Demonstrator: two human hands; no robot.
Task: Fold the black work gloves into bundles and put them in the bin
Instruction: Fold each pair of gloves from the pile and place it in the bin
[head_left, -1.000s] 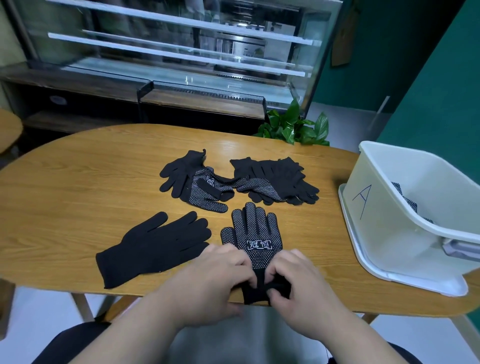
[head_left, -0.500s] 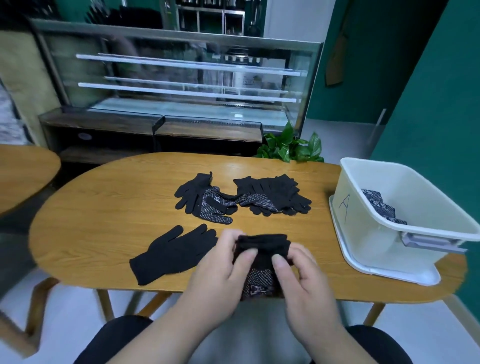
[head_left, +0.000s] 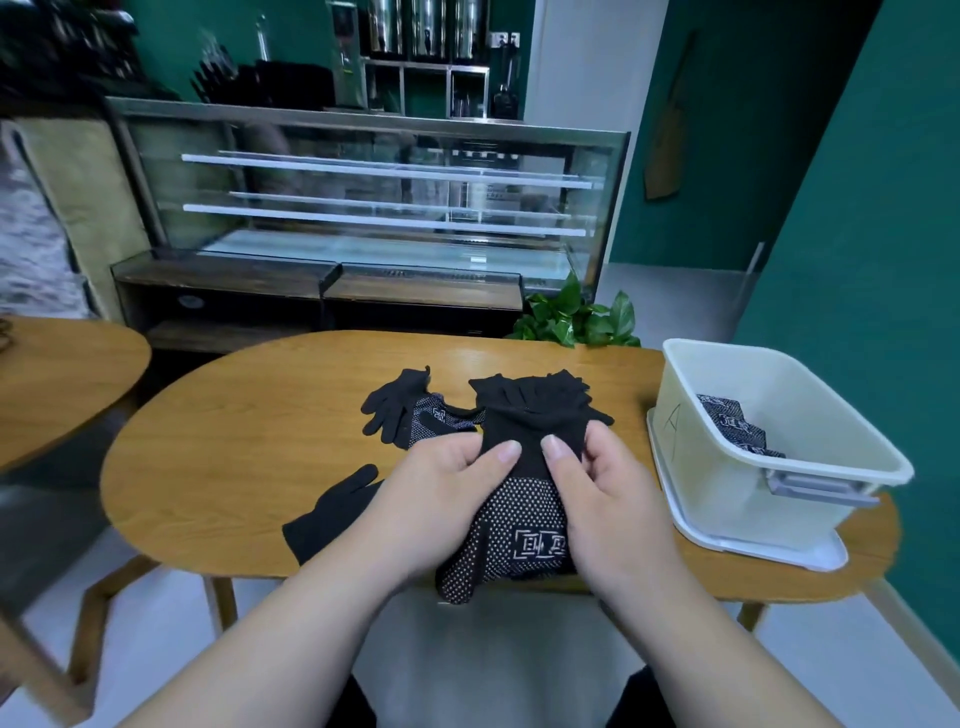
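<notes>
Both hands hold one black dotted work glove up off the table, near its front edge. My left hand grips its left side, thumb on the plain black cuff. My right hand grips the right side, thumb beside the other. The cuff is turned up and the dotted palm with a white logo faces me. A plain black glove lies flat at the left, partly under my left wrist. A pile of black gloves lies further back. The white bin at the right holds folded glove bundles.
The oval wooden table carries everything; the bin sits on a white lid at its right end. A second round table is at the left. A glass display case and a green plant stand behind.
The dotted glove left the table and came up toward me in both hands, with its cuff now folded upward. The camera tilted up and back, showing more of the room.
</notes>
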